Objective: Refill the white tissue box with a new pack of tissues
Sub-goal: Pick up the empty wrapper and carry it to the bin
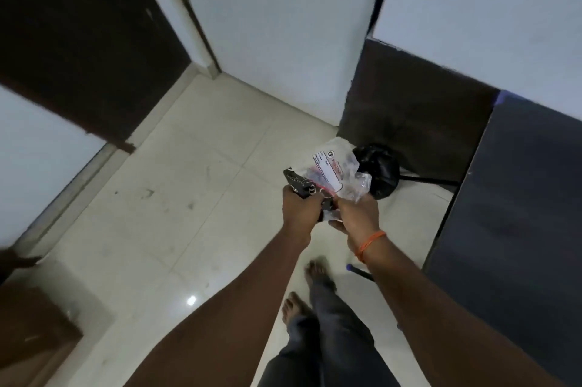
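I stand over a tiled floor with both hands held out in front of me. My left hand (299,213) is closed around a black item with white markings (296,181); I cannot tell what it is. My right hand (356,216), with an orange thread at the wrist, pinches a crumpled clear plastic wrapper (338,172) with a printed white and red label. The wrapper sticks up between the two hands and touches the black item. No white tissue box is in view.
A bin lined with a black bag (379,169) stands on the floor just beyond my hands. A dark table (519,197) fills the right side, one leg (359,271) near my bare feet (315,273). A dark door (78,40) and white walls lie ahead.
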